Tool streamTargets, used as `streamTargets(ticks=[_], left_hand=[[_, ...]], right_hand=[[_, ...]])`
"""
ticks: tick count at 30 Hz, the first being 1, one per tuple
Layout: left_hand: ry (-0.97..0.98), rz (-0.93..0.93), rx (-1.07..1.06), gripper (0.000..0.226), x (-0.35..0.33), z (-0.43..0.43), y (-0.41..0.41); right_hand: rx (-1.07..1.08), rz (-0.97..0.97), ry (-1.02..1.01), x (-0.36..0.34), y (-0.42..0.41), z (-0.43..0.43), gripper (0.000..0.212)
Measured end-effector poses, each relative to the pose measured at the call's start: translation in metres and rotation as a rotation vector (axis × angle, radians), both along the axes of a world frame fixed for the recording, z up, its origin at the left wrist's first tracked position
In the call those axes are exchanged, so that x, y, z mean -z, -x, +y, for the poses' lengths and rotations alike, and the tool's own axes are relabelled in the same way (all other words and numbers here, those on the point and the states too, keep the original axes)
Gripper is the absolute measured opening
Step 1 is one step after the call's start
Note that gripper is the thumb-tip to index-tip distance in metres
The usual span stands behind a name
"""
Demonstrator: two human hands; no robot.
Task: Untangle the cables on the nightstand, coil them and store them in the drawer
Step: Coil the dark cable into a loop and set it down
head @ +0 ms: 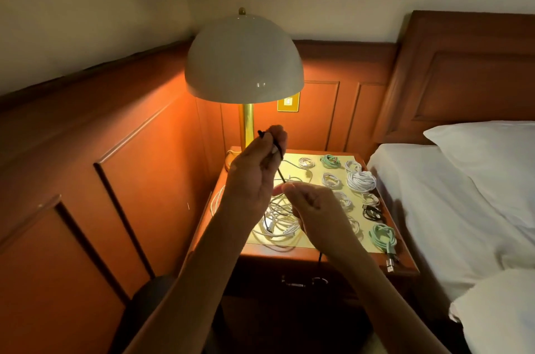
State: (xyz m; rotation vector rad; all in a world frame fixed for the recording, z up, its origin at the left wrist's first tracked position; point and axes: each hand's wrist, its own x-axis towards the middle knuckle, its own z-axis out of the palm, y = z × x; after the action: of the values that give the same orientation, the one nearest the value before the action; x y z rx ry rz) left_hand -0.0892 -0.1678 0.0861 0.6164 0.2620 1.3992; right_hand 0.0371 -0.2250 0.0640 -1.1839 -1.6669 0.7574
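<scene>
Your right hand (309,206) curls by the thin black cable (281,175); I can't tell its hold. Your left hand (254,168) pinches it higher up. The brown wooden drawer (260,278) is closed.

A bedroom is showing: a bed (419,194) with white pillow (486,151) is lying at right against a wooden headboard (469,73); a domed lamp (243,61) is glowing on the nightstand (289,255) beside it.

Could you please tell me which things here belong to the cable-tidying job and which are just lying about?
Job: black cable, held by left hand and right hand; white tangle; coiled cables; nightstand; drawer.
Lying about: lamp; wall switch; bed; pillow.
</scene>
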Motion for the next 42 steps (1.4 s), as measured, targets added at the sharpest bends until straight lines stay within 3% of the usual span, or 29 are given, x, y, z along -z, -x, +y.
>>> streamTargets(ticks=[2,4,6,8,11,14,17,21,22,24,27,28,30,33,36,39,42], left_hand=[[-0.232,0.529,-0.451,0.025,0.013,0.003,-0.004],[-0.5,0.931,-0.77,0.028,0.031,0.011,0.006],[-0.678,1.172,-0.843,0.029,0.044,0.021,0.028],[-0.805,1.298,-0.629,0.026,0.051,0.018,0.042],[-0.734,1.172,-0.086,0.027,0.055,-0.006,0.043],[-0.584,0.745,0.295,0.029,0.044,-0.019,0.049],[-0.418,0.305,0.352,0.032,0.025,-0.028,0.048],[-0.205,-0.052,0.127,0.03,0.005,-0.022,0.025],[-0.133,-0.054,0.043,0.028,0.002,-0.016,0.018],[-0.124,0.185,-0.264,0.02,0.003,-0.003,0.006],[-0.495,0.884,-0.804,0.018,0.019,0.01,0.004],[-0.661,1.103,-0.865,0.019,0.024,0.013,0.008],[-0.843,1.306,-0.692,0.021,0.029,0.016,0.018],[-0.821,1.232,-0.139,0.02,0.023,0.006,0.027],[-0.77,1.032,0.189,0.027,0.004,-0.005,0.034],[-0.656,0.726,0.242,0.027,-0.016,-0.014,0.028],[-0.417,0.409,0.157,0.03,-0.022,-0.017,0.004]], right_hand=[[0.036,-0.211,-0.052,-0.007,-0.007,-0.001,0.026],[0.012,-0.318,-0.052,-0.019,-0.022,-0.005,0.027],[-0.001,-0.354,-0.079,-0.033,-0.033,-0.013,0.027],[0.045,-0.395,-0.173,-0.044,-0.039,-0.017,0.024],[0.101,-0.367,-0.228,-0.055,-0.047,-0.007,0.02],[0.037,-0.19,-0.148,-0.06,-0.05,0.003,0.018],[-0.017,0.08,-0.038,-0.044,-0.037,0.006,0.025],[-0.051,0.153,0.042,-0.006,-0.005,0.002,0.026],[-0.074,0.141,0.063,0.001,0.003,-0.002,0.026],[-0.09,0.104,0.112,0.008,0.01,-0.01,0.025],[-0.067,-0.116,0.087,0.002,0.0,-0.014,0.019],[-0.031,-0.212,0.055,-0.005,-0.009,-0.012,0.018],[0.046,-0.332,-0.022,-0.024,-0.029,-0.008,0.015],[0.064,-0.332,-0.114,-0.056,-0.056,-0.002,0.009],[-0.056,0.007,0.003,-0.061,-0.068,0.01,0.012],[-0.186,0.389,0.162,-0.047,-0.056,0.016,0.016],[-0.186,0.548,0.225,-0.034,-0.028,0.011,0.025]])
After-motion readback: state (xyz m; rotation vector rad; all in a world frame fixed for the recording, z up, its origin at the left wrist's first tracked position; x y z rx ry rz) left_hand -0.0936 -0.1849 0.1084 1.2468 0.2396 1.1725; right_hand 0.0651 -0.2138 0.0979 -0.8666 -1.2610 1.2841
